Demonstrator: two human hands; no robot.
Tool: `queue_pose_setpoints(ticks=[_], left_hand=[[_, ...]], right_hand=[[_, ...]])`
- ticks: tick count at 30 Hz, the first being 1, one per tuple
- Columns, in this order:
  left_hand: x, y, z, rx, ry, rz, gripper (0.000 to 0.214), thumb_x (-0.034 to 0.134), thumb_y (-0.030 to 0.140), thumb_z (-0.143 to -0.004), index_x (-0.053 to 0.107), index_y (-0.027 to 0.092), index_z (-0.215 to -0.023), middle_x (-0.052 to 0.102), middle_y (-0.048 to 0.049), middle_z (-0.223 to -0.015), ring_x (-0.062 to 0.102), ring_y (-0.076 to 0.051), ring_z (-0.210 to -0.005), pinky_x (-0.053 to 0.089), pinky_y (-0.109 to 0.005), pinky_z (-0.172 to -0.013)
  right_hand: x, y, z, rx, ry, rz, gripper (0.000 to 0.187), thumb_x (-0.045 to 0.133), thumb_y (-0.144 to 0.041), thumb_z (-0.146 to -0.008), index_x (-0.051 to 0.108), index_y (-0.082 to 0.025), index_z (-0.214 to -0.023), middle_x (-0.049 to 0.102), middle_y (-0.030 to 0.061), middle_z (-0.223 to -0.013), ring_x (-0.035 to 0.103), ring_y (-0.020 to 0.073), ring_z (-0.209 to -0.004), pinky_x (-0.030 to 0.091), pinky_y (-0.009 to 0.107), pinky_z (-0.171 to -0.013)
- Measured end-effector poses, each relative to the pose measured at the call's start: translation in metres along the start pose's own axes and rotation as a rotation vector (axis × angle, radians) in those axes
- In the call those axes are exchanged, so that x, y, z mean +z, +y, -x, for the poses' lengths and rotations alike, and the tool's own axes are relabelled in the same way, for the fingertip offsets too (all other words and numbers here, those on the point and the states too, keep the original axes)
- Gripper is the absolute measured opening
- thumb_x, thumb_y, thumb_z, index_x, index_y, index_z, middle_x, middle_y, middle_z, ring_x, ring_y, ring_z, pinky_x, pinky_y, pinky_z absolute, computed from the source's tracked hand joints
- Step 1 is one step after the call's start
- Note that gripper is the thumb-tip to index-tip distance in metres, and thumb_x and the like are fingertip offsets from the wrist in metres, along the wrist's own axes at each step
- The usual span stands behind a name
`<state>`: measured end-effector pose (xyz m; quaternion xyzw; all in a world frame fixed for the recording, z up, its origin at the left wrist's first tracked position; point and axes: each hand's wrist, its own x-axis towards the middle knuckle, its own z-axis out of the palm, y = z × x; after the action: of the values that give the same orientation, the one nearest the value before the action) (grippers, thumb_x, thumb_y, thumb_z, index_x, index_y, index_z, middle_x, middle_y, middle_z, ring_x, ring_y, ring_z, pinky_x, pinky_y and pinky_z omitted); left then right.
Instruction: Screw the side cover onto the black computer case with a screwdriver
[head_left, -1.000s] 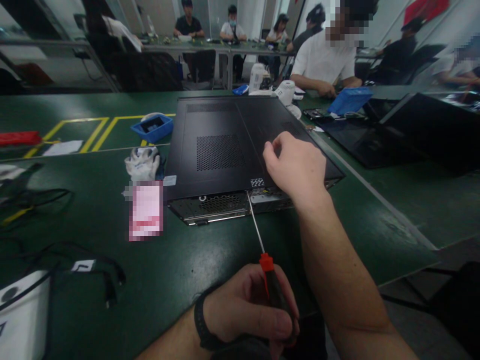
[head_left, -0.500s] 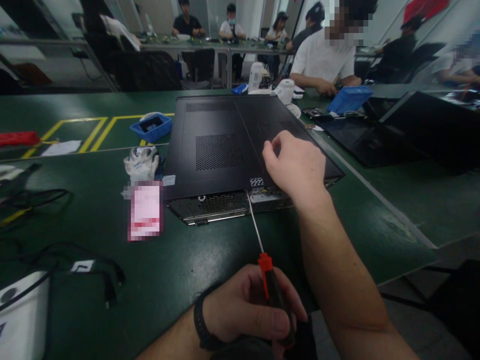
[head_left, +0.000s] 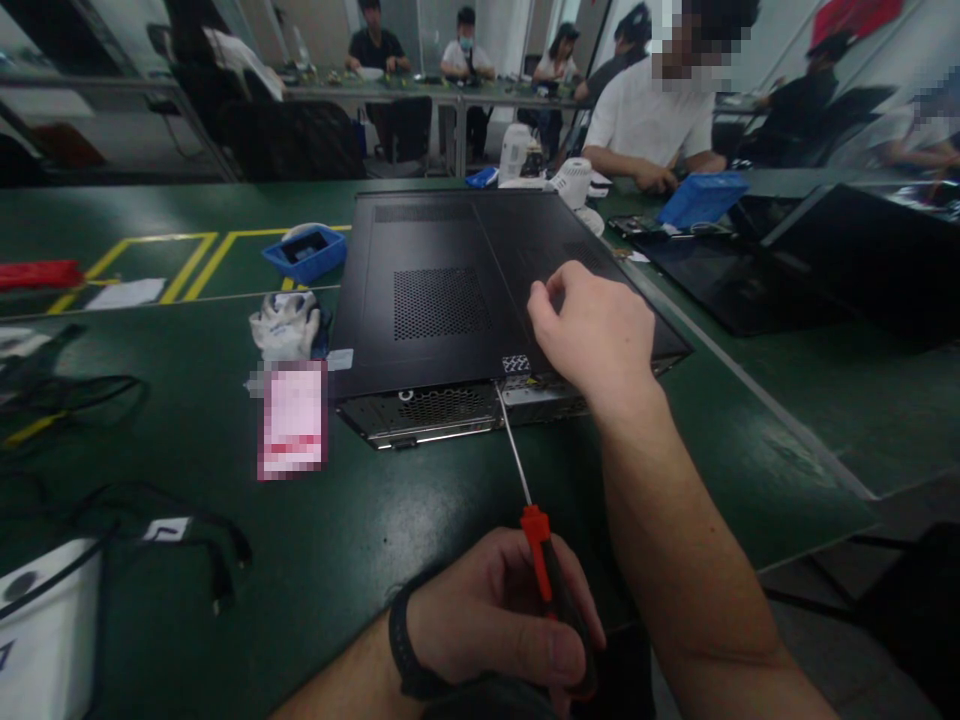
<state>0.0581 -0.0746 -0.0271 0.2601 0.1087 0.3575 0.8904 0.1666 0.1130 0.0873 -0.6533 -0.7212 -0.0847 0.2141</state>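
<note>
Gripping one red-and-black screwdriver (head_left: 537, 548), your left hand (head_left: 491, 620) wraps its handle in front of the black computer case (head_left: 487, 290), the tip at the case's near side. Your right hand (head_left: 600, 325) curls narrow over the case's top; whether it pinches anything, you cannot tell. One patterned sticker (head_left: 515, 364) and one pale label (head_left: 340, 359) sit along the case's near edge, neither readable. Left of the case, one blue tray (head_left: 315, 265) holds a dark item (head_left: 304, 246).
</note>
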Motion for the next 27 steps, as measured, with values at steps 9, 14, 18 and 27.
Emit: queue_pose_setpoints(ticks=[9,14,18,27], left_hand=[[-0.0019,-0.0084,-0.0037,0.088,-0.06,0.041,0.039,0.09,0.039,-0.077,0.063,0.013,-0.089,0.061,0.0006,-0.08,0.063,-0.006,-0.052,0.049,-0.015,-0.046],[-0.0002,-0.0066,-0.0043,0.08,-0.04,0.022,0.04,0.09,0.039,-0.076,0.065,0.014,-0.092,0.061,0.0006,-0.079,0.062,-0.006,-0.054,0.049,-0.016,-0.048],[0.0008,-0.0053,-0.005,0.098,-0.068,0.025,0.036,0.089,0.037,-0.078,0.066,0.013,-0.094,0.063,-0.0004,-0.081,0.063,-0.007,-0.056,0.049,-0.015,-0.05],[0.0014,-0.0033,-0.005,0.029,-0.039,0.081,0.039,0.091,0.036,-0.076,0.069,0.013,-0.097,0.072,-0.0037,-0.08,0.066,-0.009,-0.057,0.052,-0.017,-0.052]], right_hand=[[-0.0012,-0.0007,0.0004,0.0,-0.005,-0.01,0.035,0.047,-0.042,-0.098,0.073,-0.018,-0.101,0.076,0.0143,-0.092,0.069,0.0276,-0.083,0.048,0.039,-0.075],[-0.0007,-0.0002,-0.0003,-0.004,-0.004,-0.007,0.037,0.048,-0.044,-0.098,0.073,-0.018,-0.102,0.076,0.0143,-0.092,0.068,0.0272,-0.083,0.047,0.037,-0.074],[0.0005,0.0,-0.001,-0.004,-0.007,0.002,0.038,0.047,-0.045,-0.098,0.074,-0.018,-0.102,0.076,0.0146,-0.092,0.068,0.0273,-0.083,0.047,0.037,-0.074],[-0.0003,-0.0002,-0.0003,-0.003,0.001,-0.003,0.037,0.048,-0.044,-0.098,0.074,-0.018,-0.102,0.076,0.0146,-0.091,0.069,0.0281,-0.084,0.047,0.038,-0.074]])
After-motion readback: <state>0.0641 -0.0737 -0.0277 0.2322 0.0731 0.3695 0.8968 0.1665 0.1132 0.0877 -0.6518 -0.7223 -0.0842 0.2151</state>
